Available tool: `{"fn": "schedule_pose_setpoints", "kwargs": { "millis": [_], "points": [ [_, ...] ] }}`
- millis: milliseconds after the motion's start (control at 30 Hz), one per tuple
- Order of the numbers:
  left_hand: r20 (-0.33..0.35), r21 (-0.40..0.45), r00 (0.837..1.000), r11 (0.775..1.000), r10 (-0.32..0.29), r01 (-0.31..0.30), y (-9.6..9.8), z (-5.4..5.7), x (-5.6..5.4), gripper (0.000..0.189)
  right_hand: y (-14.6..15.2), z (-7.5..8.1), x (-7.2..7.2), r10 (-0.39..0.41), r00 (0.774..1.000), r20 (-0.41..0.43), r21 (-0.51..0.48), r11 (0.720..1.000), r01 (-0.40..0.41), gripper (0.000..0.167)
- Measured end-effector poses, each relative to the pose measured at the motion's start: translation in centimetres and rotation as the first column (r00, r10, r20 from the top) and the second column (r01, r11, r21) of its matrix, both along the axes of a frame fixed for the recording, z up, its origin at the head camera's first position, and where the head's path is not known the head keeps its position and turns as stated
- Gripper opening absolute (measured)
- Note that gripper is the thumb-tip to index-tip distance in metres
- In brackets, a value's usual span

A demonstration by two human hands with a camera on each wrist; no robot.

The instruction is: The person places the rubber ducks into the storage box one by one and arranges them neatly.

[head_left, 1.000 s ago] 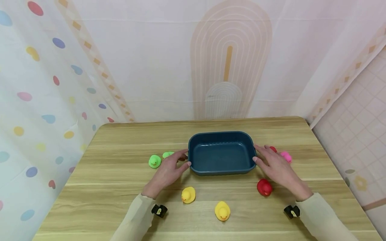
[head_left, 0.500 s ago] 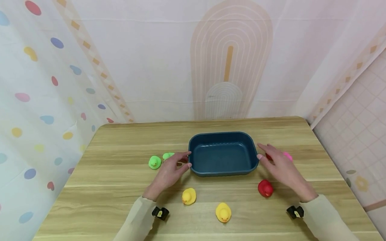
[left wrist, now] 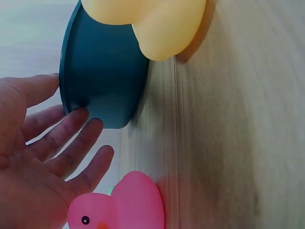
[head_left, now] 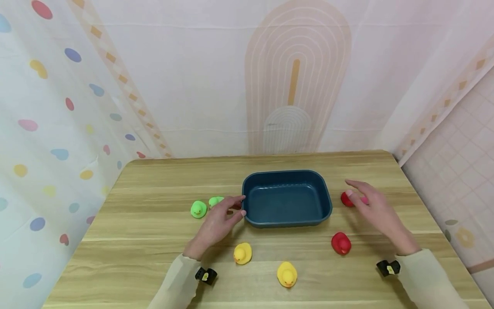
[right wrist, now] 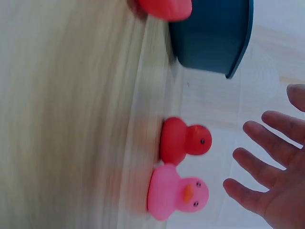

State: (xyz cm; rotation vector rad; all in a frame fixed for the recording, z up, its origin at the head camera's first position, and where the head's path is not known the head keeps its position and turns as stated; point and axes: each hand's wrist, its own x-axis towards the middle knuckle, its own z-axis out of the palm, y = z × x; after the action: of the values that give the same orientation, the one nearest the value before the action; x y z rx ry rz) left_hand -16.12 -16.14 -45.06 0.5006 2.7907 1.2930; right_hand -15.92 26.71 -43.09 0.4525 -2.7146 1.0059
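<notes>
A dark blue rectangular basin [head_left: 287,224] stands on the table. At its left end, my left hand [head_left: 216,219] touches the rim with thumb and fingertips, the fingers loosely extended. Beneath that hand is a pink rubber duck [left wrist: 136,202], seen in the left wrist view and mostly hidden in the head view. My right hand [head_left: 372,208] is off the basin, spread in the air to its right and holding nothing. A red rubber duck [right wrist: 174,140] and a pink rubber duck [right wrist: 164,193] sit side by side on the table near it.
Two green ducks [head_left: 198,209] lie left of the basin, one partly behind my left hand. In front are a yellow duck [head_left: 242,253], another yellow duck [head_left: 287,274] and a second red duck [head_left: 341,243]. A patterned curtain [head_left: 208,86] hangs behind the wooden table [head_left: 146,240].
My right hand has let go of the basin's right end and moved right, over the red and pink ducks. The left hand stays at the rim.
</notes>
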Motion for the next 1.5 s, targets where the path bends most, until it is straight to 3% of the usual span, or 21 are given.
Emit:
{"fn": "schedule_pose_setpoints", "kwargs": {
  "millis": [433, 933, 1500],
  "points": [
    [-0.023, -0.018, 1.000, 1.000, 0.000, 0.000, 0.0, 0.0, 0.2, 0.045, 2.3, 0.1, -1.0, -0.019, 0.998, 0.067, 0.014, 1.000, 0.018, 0.045],
    [-0.020, -0.039, 1.000, 0.999, 0.008, -0.009, -0.1, 0.1, 0.1, 0.045, 3.3, -0.2, -2.2, 0.062, 0.985, 0.160, 0.108, 0.991, -0.080, 0.040],
    [-0.007, -0.028, 1.000, 1.000, 0.004, -0.005, -0.1, 0.0, -0.3, 0.046, 3.5, -0.9, -2.9, 0.031, 0.967, 0.252, 0.136, 0.988, -0.067, 0.032]
  ]
}}
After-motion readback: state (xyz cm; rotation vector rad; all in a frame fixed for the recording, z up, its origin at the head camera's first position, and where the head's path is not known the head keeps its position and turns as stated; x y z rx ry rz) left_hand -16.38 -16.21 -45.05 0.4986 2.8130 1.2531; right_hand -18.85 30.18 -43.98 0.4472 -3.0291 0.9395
